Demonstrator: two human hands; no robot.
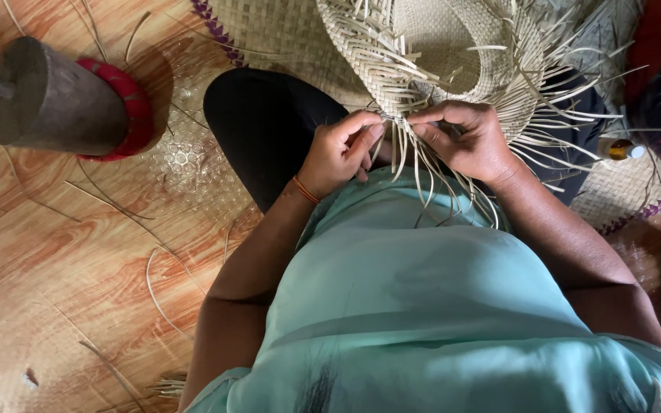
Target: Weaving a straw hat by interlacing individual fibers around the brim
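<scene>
On lap, both hands [399,141] pinch woven hat's [437,46] loose strips [422,180].

Teal top, orange wrist thread [306,190]

On the floor [32,252] to my left, patterned like orange wood grain, stands a dark wooden block [55,98] with a rod sticking out of its side. It sits on a red ring [141,107] that shows round its base. Stray pale strips [116,206] lie scattered over the floor near it, some curled. A flat woven mat [269,30] with a purple edge lies beyond my knee. My black trousers [265,126] cover that knee, and my pale green top [437,306] fills the lower view. Far right, a small amber bottle [620,149] lies on another mat.
</scene>
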